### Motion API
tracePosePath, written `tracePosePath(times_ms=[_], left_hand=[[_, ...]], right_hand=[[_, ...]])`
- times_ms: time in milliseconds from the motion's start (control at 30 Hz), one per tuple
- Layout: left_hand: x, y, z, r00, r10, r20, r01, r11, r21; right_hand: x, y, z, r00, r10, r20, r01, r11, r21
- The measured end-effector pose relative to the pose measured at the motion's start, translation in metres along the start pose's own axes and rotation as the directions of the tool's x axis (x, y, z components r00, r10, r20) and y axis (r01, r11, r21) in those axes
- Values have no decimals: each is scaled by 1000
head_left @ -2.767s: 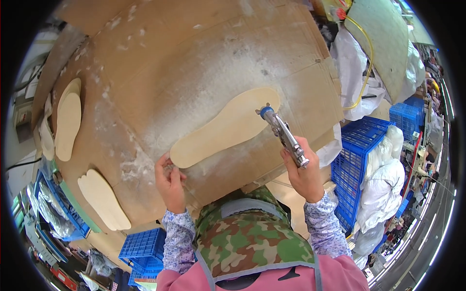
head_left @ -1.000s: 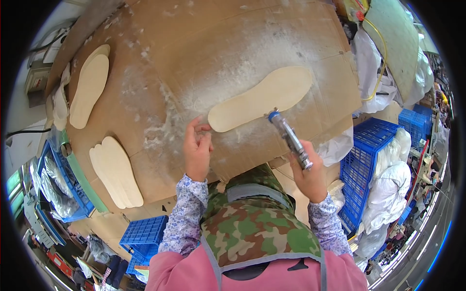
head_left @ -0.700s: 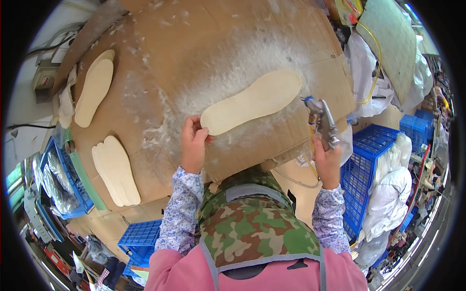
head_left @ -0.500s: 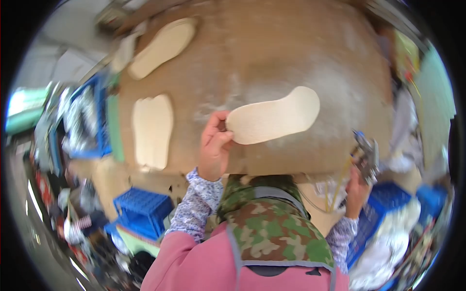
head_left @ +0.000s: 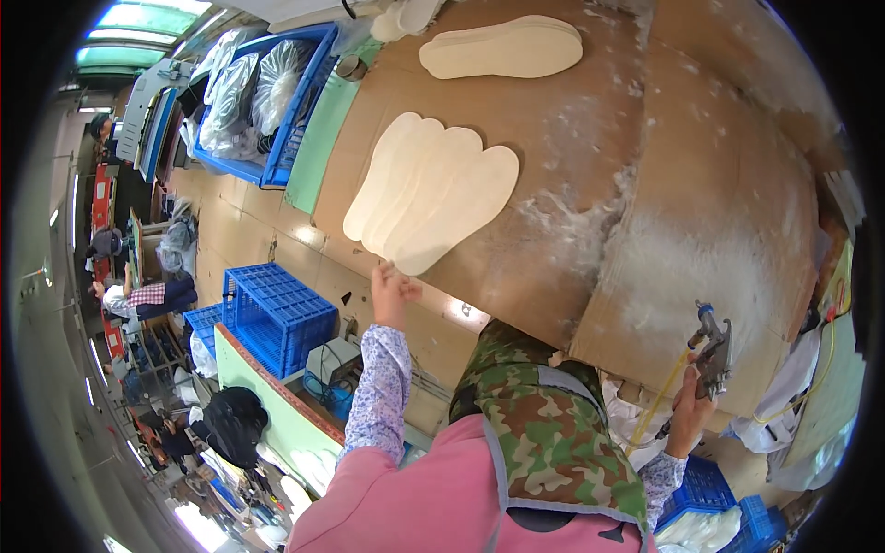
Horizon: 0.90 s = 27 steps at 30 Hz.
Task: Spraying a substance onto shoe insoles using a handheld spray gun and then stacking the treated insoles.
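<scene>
head view: insoles (head_left: 442, 189) laid in fan on counter (head_left: 553, 295); how many remain, can't tell. my left grip (head_left: 393, 297) at fan's near end, whether pinching unclear; right grip (head_left: 691, 412) wrapped around spray gun (head_left: 714, 358).

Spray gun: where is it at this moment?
In the head view, the spray gun is at the lower right, gripped in the person's right hand and seen against the near part of the cardboard.
</scene>
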<state>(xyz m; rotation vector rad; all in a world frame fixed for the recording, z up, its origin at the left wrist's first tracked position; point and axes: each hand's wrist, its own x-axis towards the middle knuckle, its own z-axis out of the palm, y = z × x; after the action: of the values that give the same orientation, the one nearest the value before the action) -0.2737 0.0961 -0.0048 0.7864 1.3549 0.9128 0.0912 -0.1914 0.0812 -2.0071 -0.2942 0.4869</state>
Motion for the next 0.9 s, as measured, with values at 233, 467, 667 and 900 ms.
tracePosePath(times_ms=[233,467,667,900], left_hand=[[42,26,13,876,451,168,-356,373,857],[273,64,183,674,687,272,-611,311,728],[368,50,228,729,552,405,-1,-591,807],[325,131,218,548,501,670,-405,-542,737]], right_hand=[[-6,-17,20,998,60,4,-60,996,-72],[-23,-26,26,983,31,-178,-38,999,-34],[-45,-12,7,940,197,-279,-206,979,0],[-56,20,-22,915,235,-329,-288,949,-124]])
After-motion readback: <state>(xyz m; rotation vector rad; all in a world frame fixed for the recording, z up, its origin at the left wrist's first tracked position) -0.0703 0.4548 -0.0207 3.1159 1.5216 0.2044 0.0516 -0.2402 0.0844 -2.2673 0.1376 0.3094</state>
